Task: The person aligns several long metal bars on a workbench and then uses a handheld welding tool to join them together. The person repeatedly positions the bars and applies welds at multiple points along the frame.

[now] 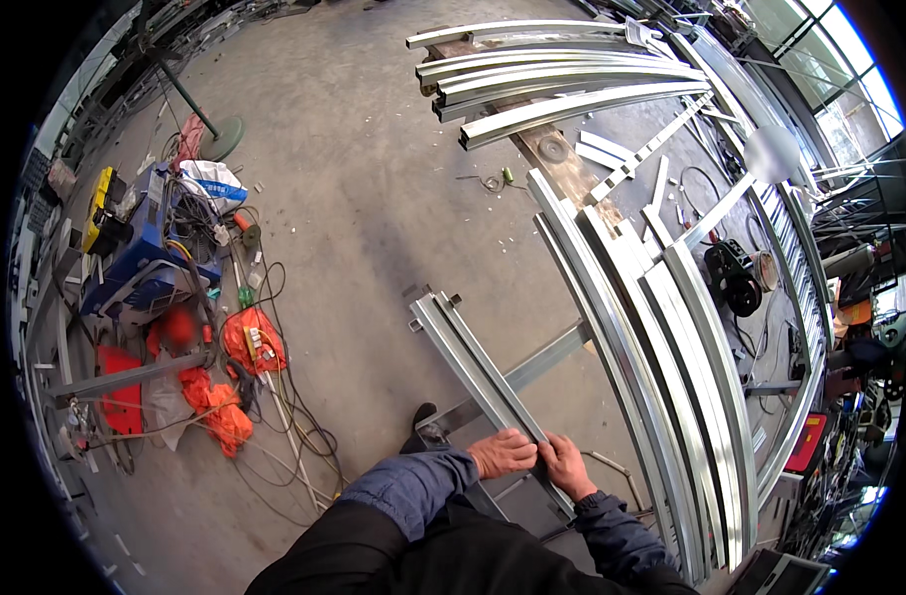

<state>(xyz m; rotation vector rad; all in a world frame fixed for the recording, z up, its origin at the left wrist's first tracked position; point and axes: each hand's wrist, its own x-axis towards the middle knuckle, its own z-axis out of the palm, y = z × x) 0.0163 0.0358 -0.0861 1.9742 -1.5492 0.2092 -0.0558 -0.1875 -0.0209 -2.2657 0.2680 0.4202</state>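
A long silvery metal channel [456,357] lies slantwise in front of me, its far end pointing up and to the left. My left hand [503,453] is closed over its left edge, fingers curled onto the metal. Close beside it, my right hand [565,464] grips the right side of the same channel, thumb toward the left hand. Whether anything small sits between the two hands, I cannot tell. Beneath the channel, a flat grey crossbar [547,355] runs to the right toward a stack of long metal profiles [636,327]. My body hides the channel's near end.
More metal profiles [572,84] rest on a worn board [547,149] at the far right. Leftward stand a blue machine [141,263], orange cloth [225,416] and tangled cables [294,397] on the concrete floor. A black tool [736,278] lies beyond the stack. A round-based stand [222,139] is far left.
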